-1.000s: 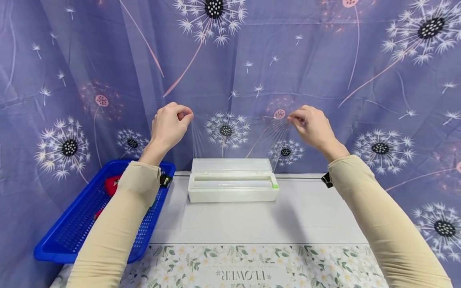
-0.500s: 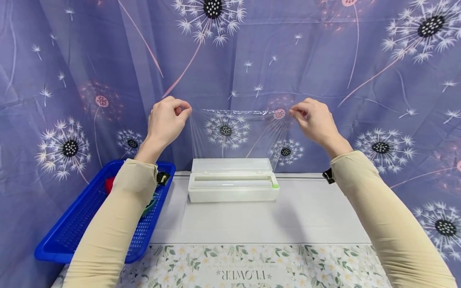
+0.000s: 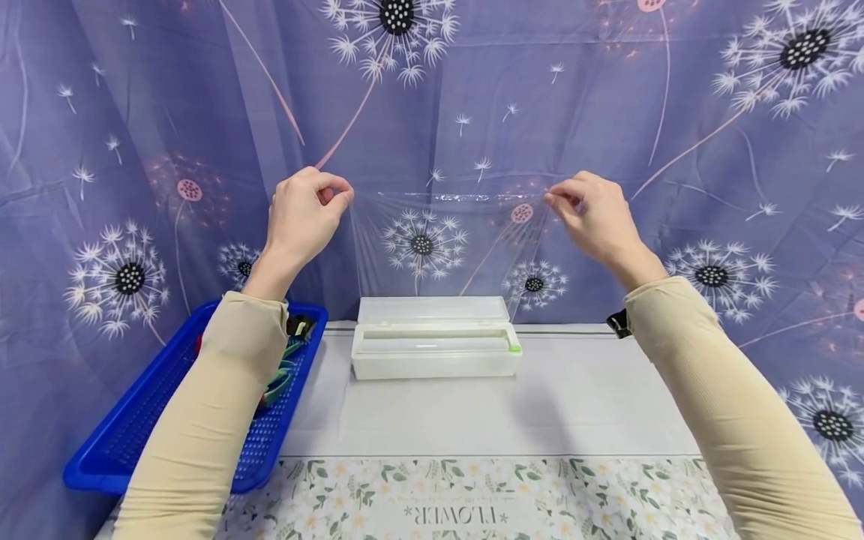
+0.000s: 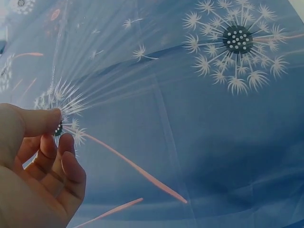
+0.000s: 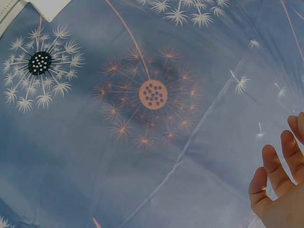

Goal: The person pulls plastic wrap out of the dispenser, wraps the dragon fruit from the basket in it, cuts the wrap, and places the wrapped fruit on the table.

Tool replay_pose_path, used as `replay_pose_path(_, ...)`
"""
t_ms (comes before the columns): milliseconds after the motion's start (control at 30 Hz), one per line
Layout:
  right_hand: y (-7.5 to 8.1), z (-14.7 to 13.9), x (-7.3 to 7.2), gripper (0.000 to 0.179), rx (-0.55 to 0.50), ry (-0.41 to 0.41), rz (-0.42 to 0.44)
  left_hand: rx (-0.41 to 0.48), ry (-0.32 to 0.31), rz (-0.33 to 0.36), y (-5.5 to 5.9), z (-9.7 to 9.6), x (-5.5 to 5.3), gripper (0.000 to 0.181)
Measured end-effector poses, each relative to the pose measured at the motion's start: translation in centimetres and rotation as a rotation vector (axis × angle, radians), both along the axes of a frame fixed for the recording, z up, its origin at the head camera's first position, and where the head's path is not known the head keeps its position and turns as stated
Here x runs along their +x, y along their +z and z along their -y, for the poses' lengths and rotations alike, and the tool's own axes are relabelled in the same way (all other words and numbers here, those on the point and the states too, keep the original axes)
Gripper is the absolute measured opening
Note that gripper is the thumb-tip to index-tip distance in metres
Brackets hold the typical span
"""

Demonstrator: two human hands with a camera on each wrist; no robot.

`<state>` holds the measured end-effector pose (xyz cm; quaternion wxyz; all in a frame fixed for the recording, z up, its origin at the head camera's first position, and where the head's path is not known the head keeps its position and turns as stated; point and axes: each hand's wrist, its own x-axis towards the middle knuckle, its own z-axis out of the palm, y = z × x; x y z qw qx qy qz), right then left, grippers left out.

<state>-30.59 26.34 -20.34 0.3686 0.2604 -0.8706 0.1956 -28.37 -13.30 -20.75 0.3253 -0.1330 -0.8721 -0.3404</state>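
A sheet of clear plastic wrap stretches upward from a white dispenser box, whose lid is raised at the back. Inside the box lies a pale roll, and a small green piece sits at its right end. My left hand pinches the upper left corner of the wrap between thumb and forefinger; folds fan out from that pinch in the left wrist view. At the upper right corner my right hand pinches the film. The right fingertips are partly cut off in the right wrist view.
A blue plastic basket stands at the left, partly behind the left sleeve, with red and green items inside. A purple dandelion-print curtain hangs close behind the box. Beneath is a white cloth with a floral front band.
Both hands have risen and moved slightly apart, drawing the plastic wrap higher above the box. The box has stayed in place.
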Motion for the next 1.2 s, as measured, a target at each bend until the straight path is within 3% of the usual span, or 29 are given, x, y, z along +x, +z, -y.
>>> replay_pose_path(667,2.0,0.3,0.8,0.016,-0.066,0.002,-0.05,0.005,0.004,-0.062,1.9,-0.1,0.6,0.018)
replay_pose_path(967,2.5,0.3,1.0,0.013,-0.092,0.016,-0.086,0.019,-0.003,-0.105,2.6,0.1,1.0,0.017)
replay_pose_path(1200,2.6,0.3,1.7,0.014,-0.106,0.022,-0.109,0.038,-0.023,-0.098,2.6,0.2,1.6,0.018)
